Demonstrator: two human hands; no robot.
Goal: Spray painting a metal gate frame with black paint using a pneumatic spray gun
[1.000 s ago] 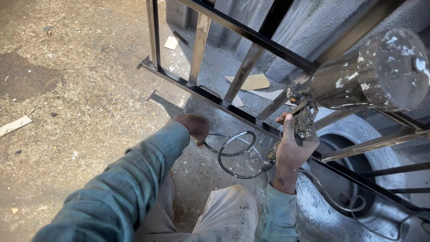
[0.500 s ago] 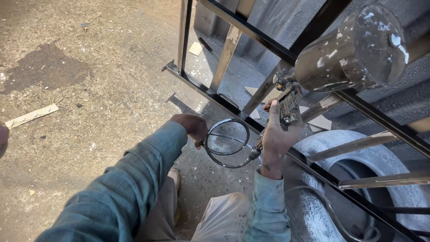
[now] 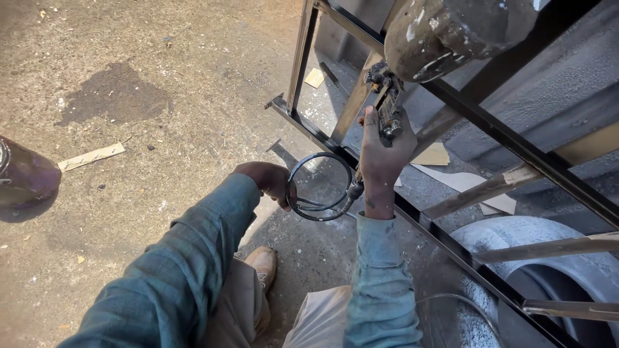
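Looking down, I see my right hand (image 3: 382, 151) wrapped tight around the grip of a spray gun (image 3: 389, 109), its paint-crusted cup (image 3: 451, 32) tilted up at the top of the view. The gun sits against the black metal frame (image 3: 516, 151), whose bars slant across the right side. A black hose (image 3: 319, 187) curls in a loop from the gun's base, and my left hand (image 3: 267, 180) is closed on that loop just left of it. Below, my tan shoe (image 3: 263, 264) rests on the dirt ground (image 3: 129, 193). A dark rounded container (image 3: 26, 177) sits at the left edge, beside a pale wood strip (image 3: 90, 156).
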